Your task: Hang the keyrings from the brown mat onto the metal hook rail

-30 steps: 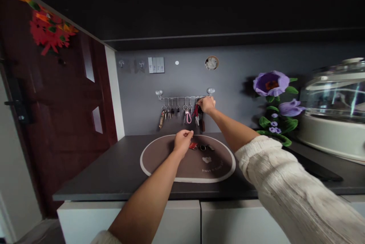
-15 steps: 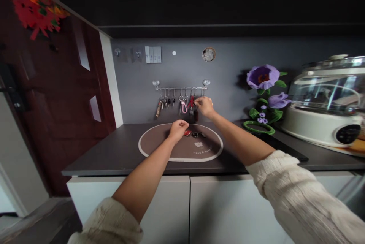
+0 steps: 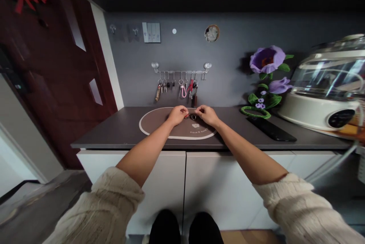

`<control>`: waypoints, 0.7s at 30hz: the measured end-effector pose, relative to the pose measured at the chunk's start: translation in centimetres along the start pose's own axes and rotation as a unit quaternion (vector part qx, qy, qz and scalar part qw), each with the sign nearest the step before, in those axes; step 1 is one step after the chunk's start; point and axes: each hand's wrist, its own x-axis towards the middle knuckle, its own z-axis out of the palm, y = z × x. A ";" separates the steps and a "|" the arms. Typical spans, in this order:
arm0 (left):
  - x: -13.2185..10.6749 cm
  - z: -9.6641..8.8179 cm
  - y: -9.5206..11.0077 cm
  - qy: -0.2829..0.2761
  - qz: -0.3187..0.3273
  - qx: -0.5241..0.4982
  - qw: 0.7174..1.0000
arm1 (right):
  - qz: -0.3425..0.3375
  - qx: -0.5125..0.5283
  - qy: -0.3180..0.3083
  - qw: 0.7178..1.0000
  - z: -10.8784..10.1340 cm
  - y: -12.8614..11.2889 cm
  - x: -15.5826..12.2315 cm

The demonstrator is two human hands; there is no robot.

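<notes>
My left hand is low over the brown oval mat, its fingers drawn together beside a small red item. I cannot make out whether anything sits in that pinch. Close by on the right, my right hand is also at the mat with thumb and fingers curled together; what they hold, if anything, is hidden. A dark ring lies on the mat between both hands. Behind them, several key bunches hang from hooks on a metal rail, including a pink strap and a red one.
On the counter at right lie a black phone-like slab and purple knitted flowers with a green ring base. A white appliance with a clear top stands further right. A dark red door is on the left.
My right hand has come down from the hanging keys at the rail's right end to the mat. My left hand stays by the red item. The view has tilted downward.
</notes>
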 end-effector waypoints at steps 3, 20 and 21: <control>-0.1 -0.1 0.4 -0.012 -0.001 0.013 1.000 | -0.006 -0.047 -0.013 0.999 -0.1 -0.1 -0.4; 0.5 0.0 -0.8 -0.038 0.059 0.068 0.995 | -0.042 -0.131 -0.056 0.989 0.0 0.1 -0.3; 0.5 0.0 -0.8 -0.039 0.067 0.079 0.994 | -0.051 -0.122 -0.055 0.990 0.0 0.2 -0.2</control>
